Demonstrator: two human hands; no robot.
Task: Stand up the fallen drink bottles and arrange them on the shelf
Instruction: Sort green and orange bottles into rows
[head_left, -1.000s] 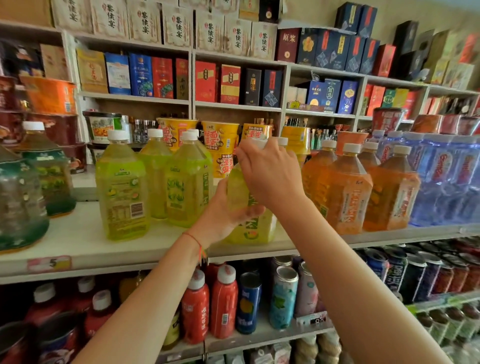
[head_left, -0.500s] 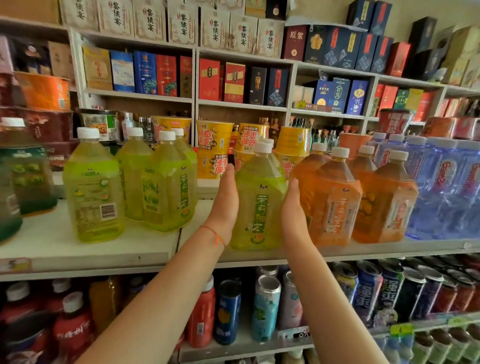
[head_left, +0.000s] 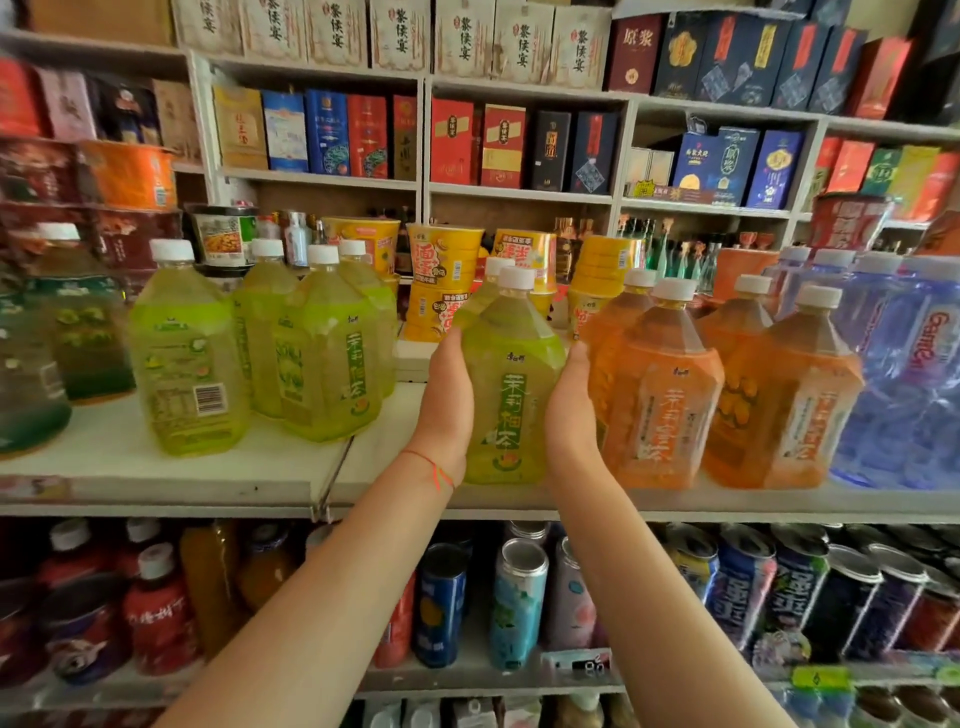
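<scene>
A green tea bottle with a white cap stands upright near the front of the white shelf. My left hand presses flat against its left side and my right hand against its right side, so both grip it. Another green bottle stands just behind it. To the left, several green bottles stand upright in a group. To the right, orange tea bottles stand upright, the nearest touching my right hand.
Large blue water bottles fill the shelf's right end and dark green bottles the left end. Yellow noodle cups stand behind. Cans and red bottles line the lower shelf. Boxed goods fill the upper shelves.
A second ago my right hand held the bottle's top and the left its side. Now both hands clasp the bottle's sides, and it stands upright, label facing me.
</scene>
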